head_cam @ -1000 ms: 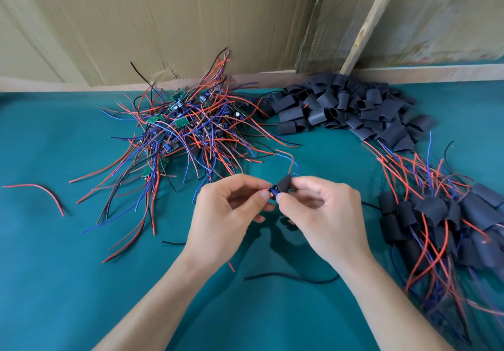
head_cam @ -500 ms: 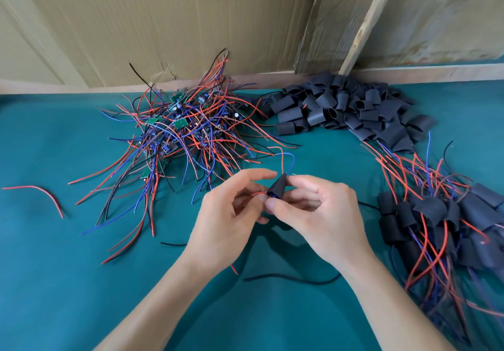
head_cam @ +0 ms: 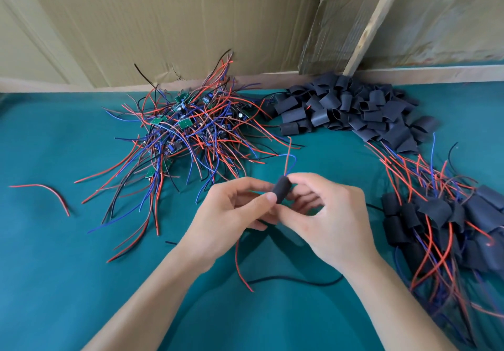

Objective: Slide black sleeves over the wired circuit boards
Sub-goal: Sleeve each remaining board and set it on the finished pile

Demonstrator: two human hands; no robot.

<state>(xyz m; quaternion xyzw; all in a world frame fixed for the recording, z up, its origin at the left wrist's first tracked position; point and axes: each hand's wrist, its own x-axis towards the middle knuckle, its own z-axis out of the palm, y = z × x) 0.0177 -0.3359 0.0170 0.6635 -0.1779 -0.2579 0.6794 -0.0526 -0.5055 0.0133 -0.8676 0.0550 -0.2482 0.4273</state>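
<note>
Since a second ago the black sleeve (head_cam: 282, 192) swallows the board whole. Left hand (head_cam: 231, 214) and right hand (head_cam: 324, 214) both pinch it; next, drop it on the finished pile (head_cam: 441, 220).

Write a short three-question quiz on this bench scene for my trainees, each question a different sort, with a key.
1. True or false: both hands hold the black sleeve.
2. Which pile lies nearest the right hand? A) bare boards B) empty sleeves C) sleeved boards
3. Fill in: red and ____ wires stick out of the held sleeve's far end.

Key:
1. True; the left hand pinches it too.
2. C
3. blue
</note>
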